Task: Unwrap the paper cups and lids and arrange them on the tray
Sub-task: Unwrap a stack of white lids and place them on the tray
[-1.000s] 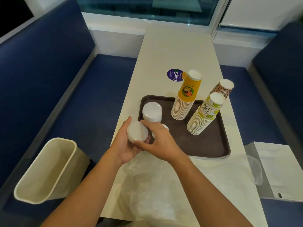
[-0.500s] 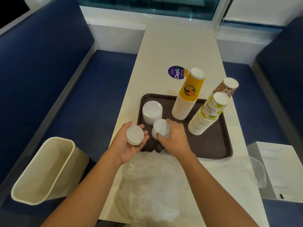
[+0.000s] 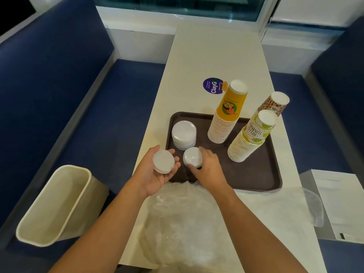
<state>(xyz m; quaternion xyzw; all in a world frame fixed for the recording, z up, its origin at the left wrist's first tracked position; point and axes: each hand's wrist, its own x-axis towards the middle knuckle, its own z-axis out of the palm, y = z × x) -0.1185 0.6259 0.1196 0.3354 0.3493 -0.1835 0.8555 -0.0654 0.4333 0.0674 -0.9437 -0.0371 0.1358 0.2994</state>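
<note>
Set-down lids: your right hand point(image 3: 209, 169) curls its fingers round a short lid stack point(image 3: 192, 158) on the tray point(image 3: 256, 174), just beside the taller lid stack point(image 3: 184, 133), seemingly to keep lids grouped.
Waiting lids: your left hand point(image 3: 155, 175) cradles loose lids point(image 3: 163, 161) in cupped fingers, beside the tray's edge.
Cups: three cup stacks point(image 3: 224, 125) occupy the tray's right.
Wrapper: the plastic wrapper point(image 3: 183, 219) lies on the counter point(image 3: 212, 56).

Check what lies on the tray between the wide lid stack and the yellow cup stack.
Nothing: in the head view only bare brown tray shows between the wide lid stack and the yellow cup stack. They stand apart.
</note>
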